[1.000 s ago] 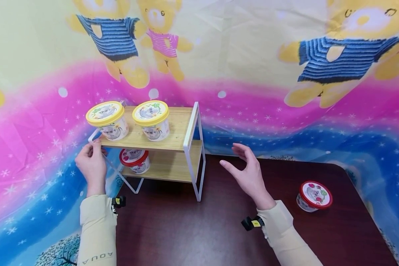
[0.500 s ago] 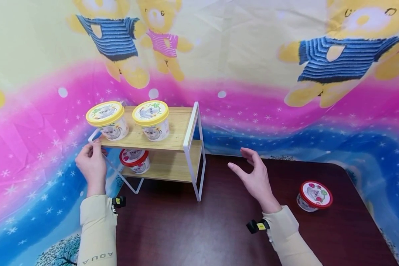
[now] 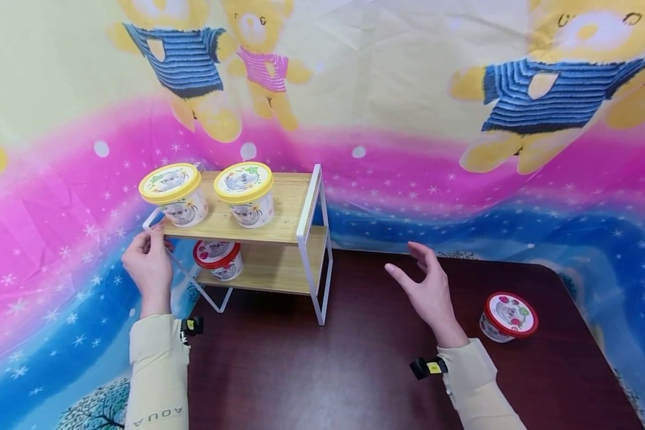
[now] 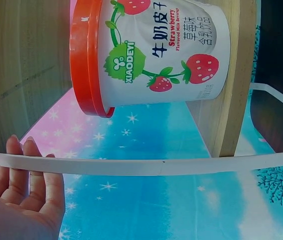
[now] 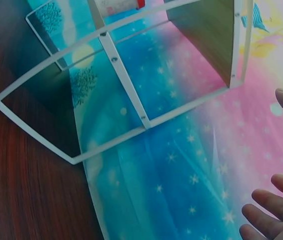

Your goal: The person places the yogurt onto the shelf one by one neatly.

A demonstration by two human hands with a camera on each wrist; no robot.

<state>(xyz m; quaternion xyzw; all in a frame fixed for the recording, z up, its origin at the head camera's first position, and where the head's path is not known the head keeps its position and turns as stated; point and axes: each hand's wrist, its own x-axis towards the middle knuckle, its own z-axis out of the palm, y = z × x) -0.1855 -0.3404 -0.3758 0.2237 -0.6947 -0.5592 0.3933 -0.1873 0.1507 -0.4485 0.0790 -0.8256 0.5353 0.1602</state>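
Note:
A two-tier rack (image 3: 290,206) with wooden boards and a white metal frame stands on the table at the left. My left hand (image 3: 149,266) grips its upper left front corner; in the left wrist view the fingers (image 4: 36,187) curl past the white frame bar (image 4: 181,166). Two tubs with yellow lids, one left (image 3: 173,194) and one right (image 3: 245,194), sit on the top board. Below them a red-lidded strawberry tub (image 3: 217,260) rests on the lower board. My right hand (image 3: 427,292) hovers over the table, empty, thumb and fingers spread apart.
Another red-lidded tub (image 3: 507,316) stands on the dark table (image 3: 312,364), to the right of my right hand. A printed cloth (image 3: 387,173) with bears hangs behind and around the table.
My right hand has drifted right and slightly toward me, farther from the rack and nearer the lone red-lidded tub. The left hand, rack and tubs stay put.

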